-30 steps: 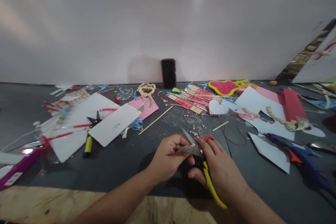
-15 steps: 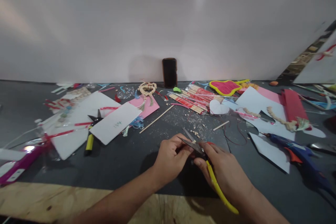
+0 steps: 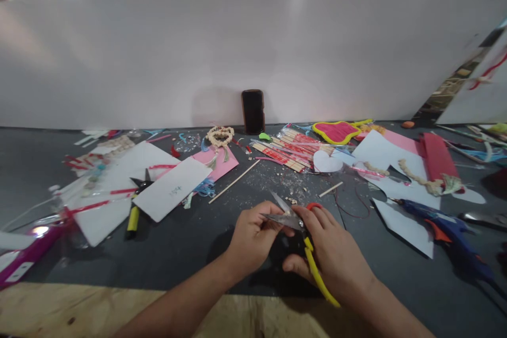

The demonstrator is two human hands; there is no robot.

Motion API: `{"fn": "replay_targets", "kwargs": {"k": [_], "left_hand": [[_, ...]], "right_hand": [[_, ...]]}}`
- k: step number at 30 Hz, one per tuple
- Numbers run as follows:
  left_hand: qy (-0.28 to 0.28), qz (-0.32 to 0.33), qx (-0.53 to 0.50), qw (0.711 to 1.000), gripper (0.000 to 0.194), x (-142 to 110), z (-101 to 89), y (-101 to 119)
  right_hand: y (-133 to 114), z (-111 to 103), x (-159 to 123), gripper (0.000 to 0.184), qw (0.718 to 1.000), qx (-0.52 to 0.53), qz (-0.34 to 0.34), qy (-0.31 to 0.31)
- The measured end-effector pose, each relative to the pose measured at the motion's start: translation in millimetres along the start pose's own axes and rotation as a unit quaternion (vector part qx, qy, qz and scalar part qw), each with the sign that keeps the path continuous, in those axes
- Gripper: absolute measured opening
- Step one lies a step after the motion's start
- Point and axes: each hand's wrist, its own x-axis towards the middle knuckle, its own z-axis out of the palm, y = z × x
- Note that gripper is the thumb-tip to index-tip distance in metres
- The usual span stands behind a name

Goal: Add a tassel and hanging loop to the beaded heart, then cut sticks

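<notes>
My right hand (image 3: 338, 245) grips a pair of scissors (image 3: 293, 220) with a long yellow handle and a bit of red at the other handle. Their pointed blades stand apart and reach left to the fingertips of my left hand (image 3: 253, 233). That hand is closed in a pinch beside the blades. A tiny pale piece shows near the blades, too small to name. Just beyond, small beige bits (image 3: 291, 200) and crumbs lie on the dark table (image 3: 190, 259). A short wooden stick (image 3: 331, 189) and a longer thin stick (image 3: 233, 182) rest there too.
Left are yellow-handled pliers (image 3: 134, 216), a white card (image 3: 174, 190) and a purple tool (image 3: 35, 253). Packaged chopsticks (image 3: 281, 153), a beaded bracelet (image 3: 220, 137) and an upright phone (image 3: 253, 111) stand or lie ahead. Right lies a blue glue gun (image 3: 439, 219). A white panel (image 3: 158, 58) closes the back.
The scissor blades have spread wider, and my right thumb has moved away from the yellow handle. My left hand keeps its pinch near the blades. The view has shifted slightly.
</notes>
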Motion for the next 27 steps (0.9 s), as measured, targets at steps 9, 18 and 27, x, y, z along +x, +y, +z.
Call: {"fn": "replay_targets", "kwargs": {"k": [9,18,27], "left_hand": [[-0.005,-0.020,-0.019,1.000,0.012,1.0,3.5,5.4],[0.004,0.001,-0.007,1.000,0.017,-1.2,3.5,-0.1],[0.007,0.050,0.012,0.999,0.021,-0.5,4.2,-4.5]], "right_hand": [[1.3,10.2,-2.8,0.045,0.999,-0.024,-0.006,0.025],[0.6,-0.2,-3.4,0.029,0.998,0.050,0.012,-0.045],[-0.2,-14.2,0.6,0.026,0.986,0.112,0.037,-0.119]]}}
